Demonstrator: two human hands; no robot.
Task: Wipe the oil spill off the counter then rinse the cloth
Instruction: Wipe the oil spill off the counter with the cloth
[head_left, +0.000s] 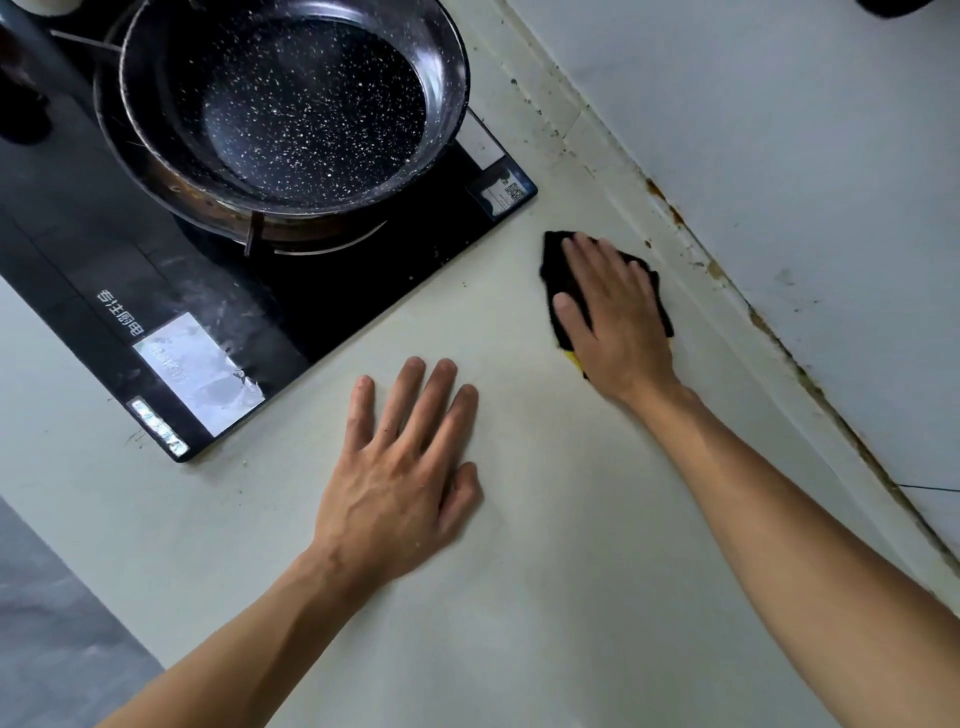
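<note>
A black cloth (556, 260) with a yellow edge lies flat on the pale counter (519, 571), close to the wall seam on the right. My right hand (613, 317) presses down on the cloth with straight, spread fingers and covers most of it. My left hand (405, 467) rests flat on the bare counter nearer to me, fingers straight and slightly apart, holding nothing. I cannot make out a distinct oil patch on the counter surface.
A black glass hob (156, 322) fills the left side, with a dark speckled pan (301, 104) on its burner. The grey wall (779, 156) runs along the right, with brown stains along its seam (758, 312). The counter's front edge and floor show at lower left.
</note>
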